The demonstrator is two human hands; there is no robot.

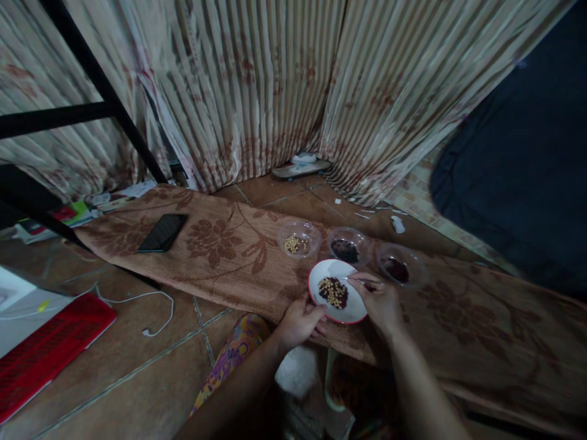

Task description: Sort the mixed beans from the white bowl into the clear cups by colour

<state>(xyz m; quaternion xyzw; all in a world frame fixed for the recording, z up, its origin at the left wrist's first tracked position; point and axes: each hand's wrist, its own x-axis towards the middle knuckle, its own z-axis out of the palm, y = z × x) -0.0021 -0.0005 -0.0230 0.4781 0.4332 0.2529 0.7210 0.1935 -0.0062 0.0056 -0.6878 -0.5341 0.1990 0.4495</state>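
A white plate with a red rim [355, 313] sits at the near edge of the cloth-covered bench, holding a mix of yellow and dark red beans [333, 293]. My left hand [300, 321] grips its near-left rim, thumb on top. Over the plate's right side, my right hand [376, 302] pinches a thin, shiny utensil [364, 280] whose exact kind is too small to tell. Just beyond stand three clear plastic bowls: one with yellow beans [299, 239], a middle one with dark, near-black grains [347, 245], and one with dark red beans [398, 266].
A black phone [163, 233] lies on the patterned brown cloth [220, 278] to the left. A white cable [156, 294] and a red basket-like object [55, 351] are on the tiled floor. Striped curtains [257, 91] hang behind; a skateboard [300, 169] rests below them.
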